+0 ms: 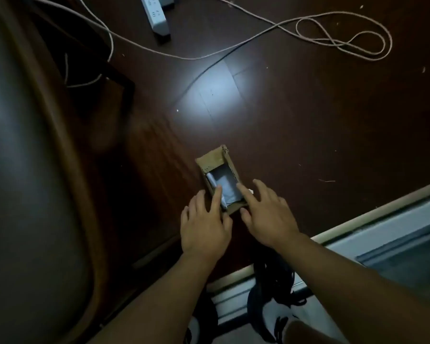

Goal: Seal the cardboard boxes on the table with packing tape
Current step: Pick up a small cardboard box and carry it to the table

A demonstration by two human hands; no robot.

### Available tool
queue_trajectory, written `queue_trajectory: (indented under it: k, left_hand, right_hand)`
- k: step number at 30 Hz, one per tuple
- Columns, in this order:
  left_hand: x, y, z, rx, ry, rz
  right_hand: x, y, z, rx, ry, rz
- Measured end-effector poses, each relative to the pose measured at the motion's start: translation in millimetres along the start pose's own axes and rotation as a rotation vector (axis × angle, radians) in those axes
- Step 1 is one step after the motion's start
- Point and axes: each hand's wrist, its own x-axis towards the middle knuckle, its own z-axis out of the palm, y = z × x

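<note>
A small open cardboard box (212, 158) lies on the dark wooden floor (296, 120), with pale grey wrapped contents (225, 186) showing inside. My left hand (204, 224) is at the box's left near corner, fingers straight, the index finger lying along the left wall. My right hand (268, 212) is spread at the box's right near side, its index fingertip touching the right wall. No tape is in view.
A white power strip (155, 13) and a looping beige cable (333, 38) lie at the far side. A dark chair (35, 170) fills the left. A pale door sill (358, 214) runs across the lower right, with dark shoes (273, 294) below.
</note>
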Motion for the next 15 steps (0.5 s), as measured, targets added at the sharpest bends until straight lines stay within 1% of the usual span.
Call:
queue_trajectory:
  k: [3, 6, 10, 12, 15]
  left_hand:
    - [14.6, -6.6, 20.4, 0.044, -0.064, -0.022]
    - [27.9, -9.3, 37.7, 0.074, -0.183, -0.011]
    - [40.0, -11.6, 49.9, 0.100, -0.277, -0.020]
    - [40.6, -11.9, 53.4, 0.103, -0.275, -0.003]
    - [39.0, -14.6, 54.9, 0.097, -0.187, 0.025]
  right_hand:
    - [22.0, 5.9, 15.8, -0.042, -0.074, -0.033]
    - [39.1, 11.5, 29.7, -0.120, -0.169, -0.051]
    - [50.8, 16.6, 40.1, -0.196, -0.253, -0.027]
    - [51.0, 18.4, 42.8, -0.194, -0.252, -0.032]
    - [46.8, 20.9, 43.4, -0.225, -0.151, -0.062]
